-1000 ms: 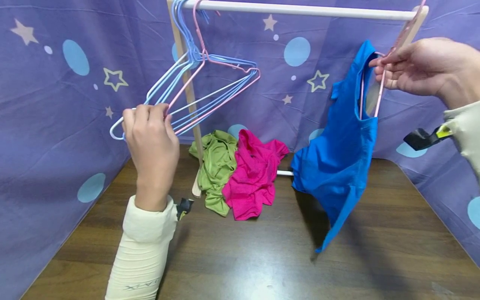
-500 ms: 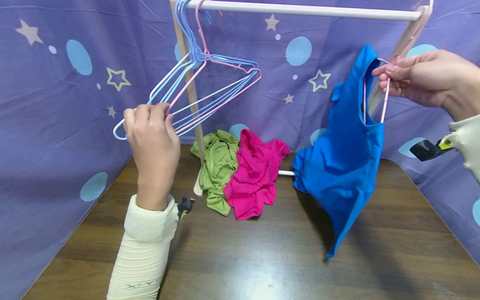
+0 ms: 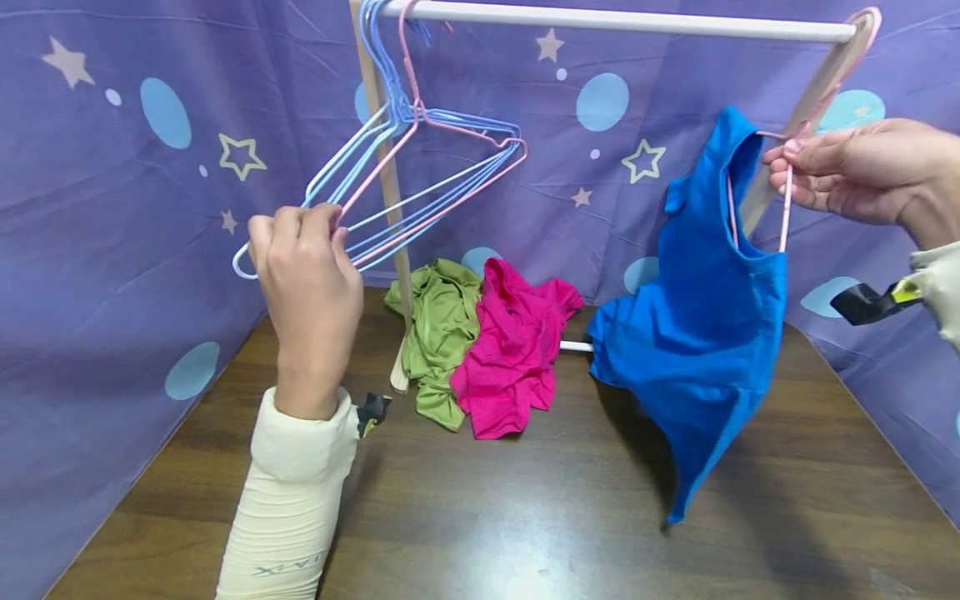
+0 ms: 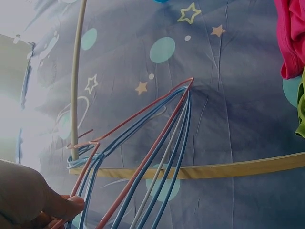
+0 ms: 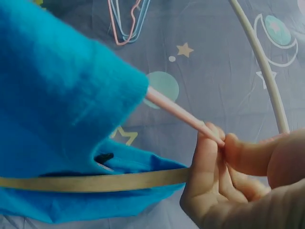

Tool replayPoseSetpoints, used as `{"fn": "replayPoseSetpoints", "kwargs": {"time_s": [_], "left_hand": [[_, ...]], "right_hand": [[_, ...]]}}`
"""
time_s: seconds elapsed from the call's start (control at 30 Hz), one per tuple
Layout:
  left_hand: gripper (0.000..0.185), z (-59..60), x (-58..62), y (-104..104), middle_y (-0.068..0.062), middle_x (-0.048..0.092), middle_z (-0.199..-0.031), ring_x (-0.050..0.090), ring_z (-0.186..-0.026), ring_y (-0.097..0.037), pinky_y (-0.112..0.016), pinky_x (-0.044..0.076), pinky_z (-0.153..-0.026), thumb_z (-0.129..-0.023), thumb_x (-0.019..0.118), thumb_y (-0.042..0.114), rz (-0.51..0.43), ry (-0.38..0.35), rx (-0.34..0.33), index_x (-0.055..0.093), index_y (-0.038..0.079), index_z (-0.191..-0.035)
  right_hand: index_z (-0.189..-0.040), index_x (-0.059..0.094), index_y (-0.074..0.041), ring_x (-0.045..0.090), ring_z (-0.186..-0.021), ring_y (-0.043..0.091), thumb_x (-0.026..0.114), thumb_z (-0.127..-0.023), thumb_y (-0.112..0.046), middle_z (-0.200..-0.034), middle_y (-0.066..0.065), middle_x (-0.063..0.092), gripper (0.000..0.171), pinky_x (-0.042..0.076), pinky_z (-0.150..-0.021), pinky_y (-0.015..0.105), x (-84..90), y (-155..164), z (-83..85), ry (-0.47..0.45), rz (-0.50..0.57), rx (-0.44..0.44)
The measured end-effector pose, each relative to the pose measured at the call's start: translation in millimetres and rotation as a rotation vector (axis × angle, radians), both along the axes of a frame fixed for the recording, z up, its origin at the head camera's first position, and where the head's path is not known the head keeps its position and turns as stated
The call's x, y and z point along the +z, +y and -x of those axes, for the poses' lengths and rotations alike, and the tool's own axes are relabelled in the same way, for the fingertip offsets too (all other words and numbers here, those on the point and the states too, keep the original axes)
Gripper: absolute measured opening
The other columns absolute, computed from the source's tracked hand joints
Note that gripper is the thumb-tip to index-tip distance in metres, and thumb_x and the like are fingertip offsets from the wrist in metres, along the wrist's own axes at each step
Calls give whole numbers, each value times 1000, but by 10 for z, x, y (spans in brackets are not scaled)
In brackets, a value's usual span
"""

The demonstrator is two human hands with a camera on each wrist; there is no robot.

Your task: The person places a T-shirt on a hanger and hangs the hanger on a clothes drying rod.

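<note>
The right hand [image 3: 847, 171], at the right edge of the head view, pinches the pink hanger [image 3: 784, 196] near its neck; in the right wrist view the thumb and the fingers [image 5: 209, 157] close on the thin pink wire, so this hand is closed on the hanger. The blue shirt [image 3: 697, 333] hangs from this hanger and drops down and to the left of the hand, with its low corner hanging above the worktop [image 3: 525, 517]; I cannot tell if it touches. The hook of the pink hanger goes up and to the right from the fingers, to the right end of the white rail [image 3: 615, 18] at the top of the frame, where the wooden post [image 3: 806, 112] meets it. So the rail lies above the right hand, and the long axis of the rail runs left to right, across the hook.

The left hand [image 3: 307, 283], left of centre, is curled around the lower bars of the bundle of empty hangers [image 3: 420, 179], blue, white and pink, which hook on the left end of the rail. This hand is well apart from the blue shirt; the right hand is the nearer one to it.

A green shirt [image 3: 435, 329] and a magenta shirt [image 3: 510, 350] lie crumpled on the worktop between the two hands, under the rail.
</note>
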State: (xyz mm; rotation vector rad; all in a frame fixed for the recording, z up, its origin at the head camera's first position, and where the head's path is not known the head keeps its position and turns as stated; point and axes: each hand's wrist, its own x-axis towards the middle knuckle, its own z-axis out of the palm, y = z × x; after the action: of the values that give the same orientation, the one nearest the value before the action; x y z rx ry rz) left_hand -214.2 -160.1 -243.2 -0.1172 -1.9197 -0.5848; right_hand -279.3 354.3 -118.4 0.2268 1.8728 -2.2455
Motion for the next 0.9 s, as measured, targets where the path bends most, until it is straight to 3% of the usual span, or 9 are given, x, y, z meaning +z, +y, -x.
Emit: {"fn": "replayPoseSetpoints", "kwargs": {"time_s": [0.17, 0.57, 0.9], "left_hand": [[18, -3, 9, 9, -28, 66, -102, 48, -95, -49, -55, 38, -91, -95, 65, 0, -5, 4, -1, 72, -8, -109], [18, -10, 18, 33, -28, 66, -102, 48, -96, -49, -56, 37, -92, -95, 65, -2, -8, -12, -5, 71, -9, -110], [19, -6, 13, 81, -28, 66, -100, 49, -98, -49, -56, 36, -93, -98, 63, 3, -33, -25, -12, 73, -9, -108]], "right_hand": [[-92, 73, -1, 76, -78, 27, 57, -101, -6, -87, 16, 75, 19, 62, -70, 35, -36, 33, -15, -66, 81, -99], [-92, 75, -2, 76, -80, 27, 59, -100, -4, -88, 16, 76, 17, 62, -74, 36, -137, 65, -20, -105, 168, -117], [-89, 74, -7, 77, -73, 28, 67, -95, -4, -84, 12, 76, 9, 62, -65, 38, -133, -65, -119, 12, 49, -164]]}}
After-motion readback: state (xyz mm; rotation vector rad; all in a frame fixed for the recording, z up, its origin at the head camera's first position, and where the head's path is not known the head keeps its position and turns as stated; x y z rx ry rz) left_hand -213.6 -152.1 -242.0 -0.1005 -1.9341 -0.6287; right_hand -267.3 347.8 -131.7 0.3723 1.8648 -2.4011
